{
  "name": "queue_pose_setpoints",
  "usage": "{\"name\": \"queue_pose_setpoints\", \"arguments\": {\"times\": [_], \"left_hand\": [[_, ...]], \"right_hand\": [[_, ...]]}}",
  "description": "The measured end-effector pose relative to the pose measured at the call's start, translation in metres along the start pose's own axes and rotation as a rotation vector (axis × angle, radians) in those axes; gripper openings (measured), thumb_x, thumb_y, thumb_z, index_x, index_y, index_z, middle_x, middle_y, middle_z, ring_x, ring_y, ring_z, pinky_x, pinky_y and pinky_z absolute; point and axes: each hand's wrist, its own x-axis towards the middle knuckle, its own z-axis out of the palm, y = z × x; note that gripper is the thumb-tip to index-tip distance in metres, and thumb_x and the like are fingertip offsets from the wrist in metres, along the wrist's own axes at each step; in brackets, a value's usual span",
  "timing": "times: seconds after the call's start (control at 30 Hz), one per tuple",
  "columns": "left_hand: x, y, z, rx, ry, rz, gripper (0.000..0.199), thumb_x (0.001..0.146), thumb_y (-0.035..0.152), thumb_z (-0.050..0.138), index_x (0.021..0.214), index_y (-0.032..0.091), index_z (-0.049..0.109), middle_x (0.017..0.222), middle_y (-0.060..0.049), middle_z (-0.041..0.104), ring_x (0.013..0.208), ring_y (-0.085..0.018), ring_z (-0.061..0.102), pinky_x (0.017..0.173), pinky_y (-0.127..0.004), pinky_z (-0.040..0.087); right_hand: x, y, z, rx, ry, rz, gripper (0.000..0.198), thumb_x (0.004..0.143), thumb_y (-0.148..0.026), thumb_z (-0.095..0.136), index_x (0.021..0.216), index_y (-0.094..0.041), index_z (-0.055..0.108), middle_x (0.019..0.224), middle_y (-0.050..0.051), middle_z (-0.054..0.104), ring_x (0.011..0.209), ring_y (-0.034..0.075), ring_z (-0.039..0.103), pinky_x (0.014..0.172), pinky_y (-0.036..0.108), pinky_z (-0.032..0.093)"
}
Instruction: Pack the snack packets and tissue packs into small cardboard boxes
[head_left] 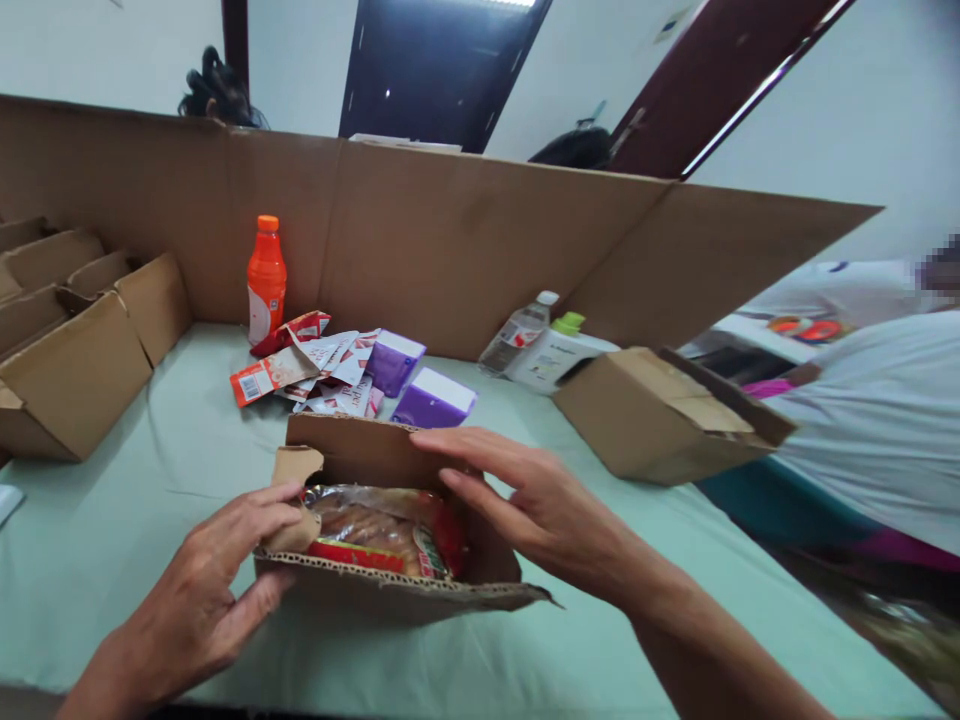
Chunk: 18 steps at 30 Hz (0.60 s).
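Head view: a person's left hand point(187, 595) is resting parted fingers on the left flap point(298, 533) of a cardboard box point(360, 595) while the right hand point(517, 490), fingers spread, is touching its far edge; a plastic-wrapped packet point(375, 520) is lying inside.

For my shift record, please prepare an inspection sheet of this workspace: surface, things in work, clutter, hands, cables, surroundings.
Surface: pale green cloth, lightly creased.
Job's things: open cardboard box containing a clear-wrapped packet with red parts.
Clutter: orange bottle, piled sachets, two purple packs, clear bottle, white container with green cap; more boxes left and right.
Hands: left hand at the open box's left flap, right hand at its far wall; grip unclear.
Cables: nothing seen.
Surroundings: cardboard partition behind; person in light clothing at right.
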Motion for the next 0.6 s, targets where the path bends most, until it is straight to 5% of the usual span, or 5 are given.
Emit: {"name": "queue_pose_setpoints", "arguments": {"times": [0.13, 0.37, 0.6], "left_hand": [[0.004, 0.000, -0.002, 0.032, -0.021, 0.033, 0.023, 0.095, 0.009, 0.050, 0.110, 0.024, 0.059, 0.137, -0.009, 0.065, 0.124, -0.020, 0.065, 0.099, -0.035, 0.059], [0.005, 0.000, -0.002, 0.043, -0.024, 0.041, 0.020, 0.094, 0.008, 0.050, 0.102, 0.024, 0.059, 0.137, -0.008, 0.065, 0.128, -0.020, 0.062, 0.103, -0.037, 0.056], [0.013, 0.005, 0.000, 0.044, 0.020, 0.006, 0.020, 0.095, 0.014, 0.055, 0.111, 0.025, 0.059, 0.126, -0.007, 0.072, 0.118, -0.021, 0.069, 0.098, -0.036, 0.059]], "right_hand": [[-0.033, 0.012, -0.017, 0.079, 0.106, -0.052, 0.027, 0.097, -0.021, 0.056, 0.117, -0.029, 0.072, 0.124, 0.005, 0.074, 0.122, 0.022, 0.067, 0.103, 0.042, 0.057], [-0.060, 0.025, -0.006, 0.133, -0.090, 0.073, 0.056, 0.092, -0.035, 0.068, 0.146, -0.030, 0.054, 0.161, 0.012, 0.041, 0.146, 0.029, 0.042, 0.114, 0.052, 0.044], [-0.053, 0.025, 0.014, 0.188, -0.154, 0.137, 0.062, 0.092, -0.041, 0.068, 0.150, -0.027, 0.050, 0.151, 0.013, 0.054, 0.138, 0.028, 0.053, 0.114, 0.050, 0.046]]}}
